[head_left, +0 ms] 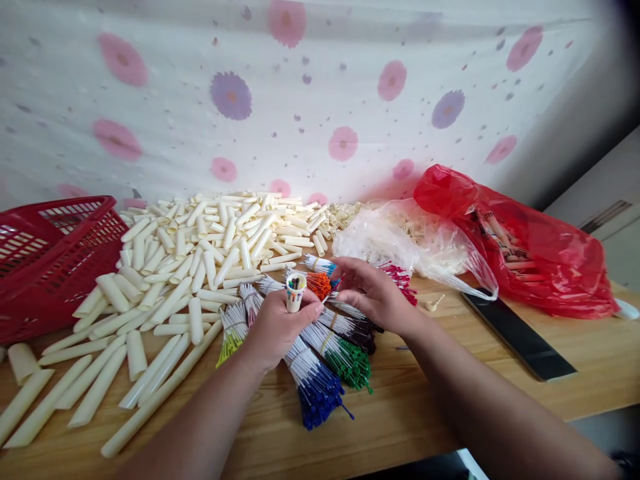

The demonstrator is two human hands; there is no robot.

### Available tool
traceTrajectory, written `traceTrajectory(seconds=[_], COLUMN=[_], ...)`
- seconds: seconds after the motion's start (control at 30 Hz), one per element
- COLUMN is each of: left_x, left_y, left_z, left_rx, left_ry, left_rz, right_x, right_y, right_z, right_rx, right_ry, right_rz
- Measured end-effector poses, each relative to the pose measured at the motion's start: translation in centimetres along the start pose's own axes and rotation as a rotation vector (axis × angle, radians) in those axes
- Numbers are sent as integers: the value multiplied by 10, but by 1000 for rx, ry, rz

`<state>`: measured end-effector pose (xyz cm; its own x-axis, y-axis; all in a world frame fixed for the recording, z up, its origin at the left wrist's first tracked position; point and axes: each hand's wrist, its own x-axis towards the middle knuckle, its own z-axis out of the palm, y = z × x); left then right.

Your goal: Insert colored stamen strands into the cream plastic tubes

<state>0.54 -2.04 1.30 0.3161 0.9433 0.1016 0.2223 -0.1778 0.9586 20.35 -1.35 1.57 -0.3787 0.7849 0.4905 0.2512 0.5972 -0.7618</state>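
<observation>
My left hand (280, 323) is closed around a small cream tube (295, 303), held upright, with several coloured tips showing inside its open top. My right hand (373, 290) is pinched on a thin white stick (327, 297), just right of the tube. Beneath and around both hands lie bundles of thin white sticks with coloured ends: a blue bundle (317, 393), a green bundle (353, 360), an orange bundle (319, 283), a yellow bundle (233, 337) and a magenta bundle (401, 280). A dark bundle is partly hidden below my right hand.
Loose cream tubes (175, 287) are heaped at the left, beside a red basket (60, 280). At the right are a clear plastic bag (380, 233), a red plastic bag (545, 260) and a flat black strip (520, 337) on the wooden table (400, 413). A flowered cloth (300, 120) hangs behind.
</observation>
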Motion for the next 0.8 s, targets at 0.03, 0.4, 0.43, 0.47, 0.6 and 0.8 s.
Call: traceTrajectory(seconds=[0.03,0.4,0.43,0.47,0.6,0.8], left_x=[0,3,3,3,1,-1], left_y=[-1,-11,-11,-10,-9,-12], left_z=[0,7,8,9,11,11], left_rx=[-16,-182,-200,-217,-265,-88], left_ry=[20,65,59,53,22,-5], left_rz=[-13,-98,-91,-83,-74,-6], right_x=[-2,-9,-9,-9,-9,-8], right_y=[4,-2,-1,-1,0,-3], right_z=[0,15,17,19,26,29], right_rx=[69,6,42,85,252,309], right_ry=[60,100,122,143,191,220], right_rz=[31,59,90,119,202,244])
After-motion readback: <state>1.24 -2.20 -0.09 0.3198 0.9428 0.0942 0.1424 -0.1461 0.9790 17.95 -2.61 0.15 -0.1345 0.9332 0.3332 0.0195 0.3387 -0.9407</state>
